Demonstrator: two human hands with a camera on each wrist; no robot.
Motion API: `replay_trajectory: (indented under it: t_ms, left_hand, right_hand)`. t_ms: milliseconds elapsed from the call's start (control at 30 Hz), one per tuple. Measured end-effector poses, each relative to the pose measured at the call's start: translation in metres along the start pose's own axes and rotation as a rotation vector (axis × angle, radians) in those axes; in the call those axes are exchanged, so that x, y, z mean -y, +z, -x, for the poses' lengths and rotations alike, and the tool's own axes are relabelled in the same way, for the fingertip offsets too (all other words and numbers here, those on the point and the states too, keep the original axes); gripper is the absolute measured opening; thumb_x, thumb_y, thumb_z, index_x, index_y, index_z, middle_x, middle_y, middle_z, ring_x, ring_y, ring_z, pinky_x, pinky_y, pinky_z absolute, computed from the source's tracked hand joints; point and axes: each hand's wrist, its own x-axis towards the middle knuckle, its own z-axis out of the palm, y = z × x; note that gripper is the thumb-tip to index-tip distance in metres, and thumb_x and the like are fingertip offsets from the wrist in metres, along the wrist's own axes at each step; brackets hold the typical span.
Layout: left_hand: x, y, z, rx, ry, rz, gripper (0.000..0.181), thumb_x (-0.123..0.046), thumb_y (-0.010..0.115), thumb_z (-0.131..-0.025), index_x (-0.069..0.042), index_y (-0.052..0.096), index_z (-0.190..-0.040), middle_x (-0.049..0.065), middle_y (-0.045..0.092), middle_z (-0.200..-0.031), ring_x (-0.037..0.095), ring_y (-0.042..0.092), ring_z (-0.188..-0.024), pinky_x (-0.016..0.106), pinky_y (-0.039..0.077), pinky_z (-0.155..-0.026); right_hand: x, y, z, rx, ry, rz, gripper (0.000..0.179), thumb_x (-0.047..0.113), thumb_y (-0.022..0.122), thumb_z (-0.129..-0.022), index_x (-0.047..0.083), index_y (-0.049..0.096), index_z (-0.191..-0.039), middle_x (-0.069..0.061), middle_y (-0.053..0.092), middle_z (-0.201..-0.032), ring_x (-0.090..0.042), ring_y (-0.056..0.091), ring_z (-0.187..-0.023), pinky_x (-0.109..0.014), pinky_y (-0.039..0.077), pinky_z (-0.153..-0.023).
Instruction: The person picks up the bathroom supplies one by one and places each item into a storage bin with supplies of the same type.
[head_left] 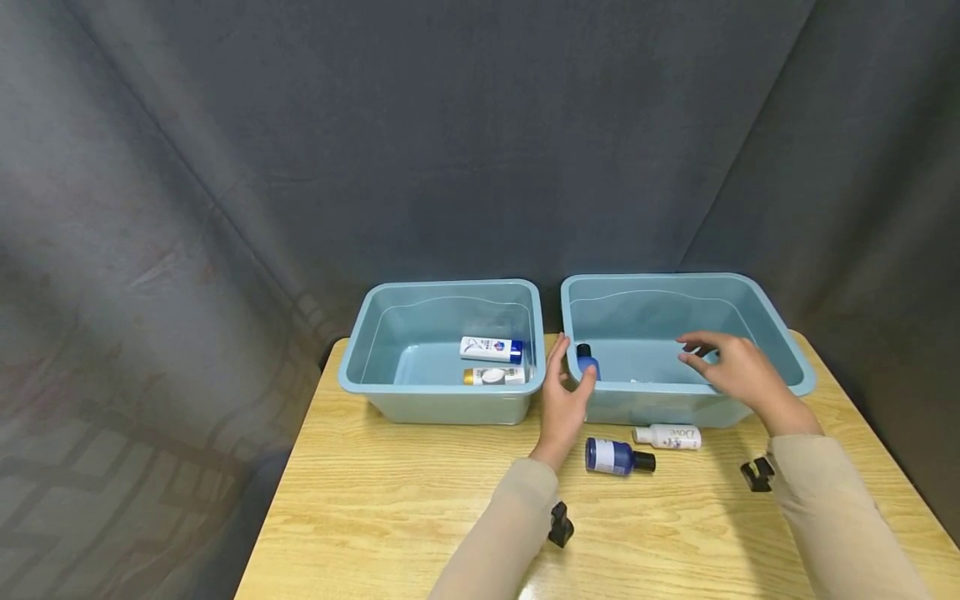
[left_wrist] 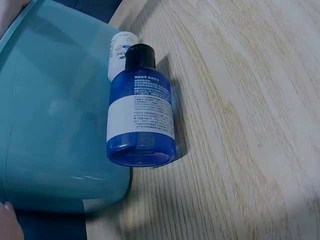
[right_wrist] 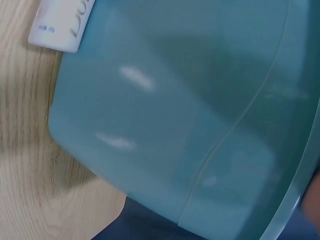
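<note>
My left hand [head_left: 564, 412] is at the left front corner of the right blue bin [head_left: 799, 382], its fingers extended along the side and its thumb by the front rim. Over the front of that bin, my right hand [head_left: 738, 367] has thumb and fingers apart with nothing between them. Inside the bin a blue bottle with a dark cap [head_left: 588, 362] leans at the left end. In front of it, a blue bottle with a black cap [left_wrist: 141, 120] and a white Dove bottle [head_left: 667, 437] lie on the table.
A second blue bin [head_left: 440, 389] stands at the left, holding a white tube with a blue cap [head_left: 491, 349] and a white tube with a gold cap [head_left: 493, 377]. Dark grey curtain [head_left: 465, 150] hangs behind the wooden table [head_left: 375, 500].
</note>
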Motion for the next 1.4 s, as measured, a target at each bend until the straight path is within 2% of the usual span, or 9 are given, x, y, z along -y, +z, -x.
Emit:
replay_trajectory:
  t_ms: [133,367,467,667,800,867,1000,1133,1400]
  left_hand:
    - [-0.002,0.001,-0.001,-0.010,-0.006,0.001,0.060,-0.028,0.065,-0.097,-0.028,0.040,-0.152,-0.020,0.033,-0.155,0.014,0.048,-0.114,0.033,0.042,-0.090]
    - [-0.002,0.001,-0.001,-0.002,-0.003,0.003,0.060,-0.027,0.062,-0.099,-0.026,0.037,-0.153,-0.013,0.031,-0.157,0.011,0.044,-0.127,0.034,0.040,-0.096]
    - [-0.002,0.002,0.000,-0.004,0.008,-0.019,0.060,-0.028,0.061,-0.099,-0.024,0.036,-0.154,-0.016,0.030,-0.157,0.009,0.038,-0.135,0.035,0.039,-0.100]
    - [-0.004,0.002,-0.001,-0.015,0.004,-0.023,0.059,-0.029,0.061,-0.099,-0.025,0.037,-0.153,-0.020,0.031,-0.155,0.009,0.040,-0.133,0.035,0.040,-0.099]
    - [-0.006,0.000,0.000,-0.014,-0.022,-0.024,0.060,-0.030,0.063,-0.098,-0.024,0.038,-0.153,-0.022,0.033,-0.153,0.010,0.047,-0.122,0.034,0.042,-0.096]
    - [-0.007,-0.001,0.000,-0.010,-0.028,-0.024,0.060,-0.029,0.063,-0.098,-0.023,0.038,-0.153,-0.022,0.033,-0.153,0.011,0.048,-0.119,0.033,0.042,-0.095]
    - [-0.007,-0.001,0.001,0.002,-0.031,-0.018,0.061,-0.029,0.063,-0.098,-0.023,0.037,-0.153,-0.021,0.033,-0.153,0.012,0.048,-0.116,0.034,0.042,-0.094]
    - [-0.007,-0.002,0.003,0.031,-0.026,-0.009,0.062,-0.029,0.062,-0.098,-0.026,0.035,-0.154,-0.022,0.029,-0.154,0.011,0.044,-0.125,0.035,0.040,-0.098]
    - [-0.005,-0.005,0.003,0.071,0.034,-0.018,0.068,-0.022,0.064,-0.096,-0.022,0.031,-0.156,-0.017,0.026,-0.158,0.010,0.032,-0.140,0.038,0.037,-0.104]
  right_hand:
    - [0.005,-0.002,0.007,-0.053,-0.015,-0.008,0.034,0.022,0.066,-0.097,0.004,0.066,-0.125,-0.021,0.068,-0.110,-0.041,0.059,-0.098,-0.049,0.046,-0.066]
    - [0.016,0.002,0.021,-0.237,-0.126,-0.022,0.028,0.013,0.070,-0.093,0.005,0.069,-0.120,-0.021,0.067,-0.115,-0.043,0.060,-0.101,-0.059,0.046,-0.072]
    - [0.020,0.005,0.026,-0.329,-0.171,-0.023,0.027,0.006,0.073,-0.089,0.004,0.072,-0.116,-0.018,0.069,-0.111,-0.039,0.062,-0.098,-0.050,0.047,-0.073]
    - [0.028,0.011,0.035,-0.429,-0.239,-0.079,0.030,-0.005,0.076,-0.081,0.004,0.074,-0.110,-0.012,0.071,-0.100,-0.014,0.060,-0.097,-0.013,0.039,-0.084]
    - [0.030,0.014,0.041,-0.452,-0.290,-0.120,0.033,-0.011,0.077,-0.077,0.003,0.075,-0.107,-0.012,0.071,-0.098,0.009,0.050,-0.102,-0.004,0.033,-0.089]
    - [0.031,0.016,0.043,-0.462,-0.324,-0.142,0.036,-0.015,0.077,-0.073,0.002,0.075,-0.105,-0.012,0.071,-0.096,0.013,0.049,-0.103,-0.005,0.034,-0.090]
    - [0.034,0.021,0.050,-0.464,-0.371,-0.182,0.039,-0.020,0.077,-0.069,0.000,0.075,-0.102,-0.012,0.071,-0.094,0.011,0.052,-0.103,-0.008,0.037,-0.092]
    - [0.038,0.025,0.058,-0.443,-0.380,-0.202,0.039,-0.018,0.077,-0.068,0.001,0.076,-0.102,-0.010,0.072,-0.094,0.009,0.053,-0.104,-0.010,0.037,-0.095]
    - [0.047,0.039,0.070,-0.396,-0.436,-0.226,0.020,0.006,0.077,-0.085,0.007,0.075,-0.105,-0.005,0.071,-0.098,-0.002,0.060,-0.096,-0.010,0.040,-0.092]
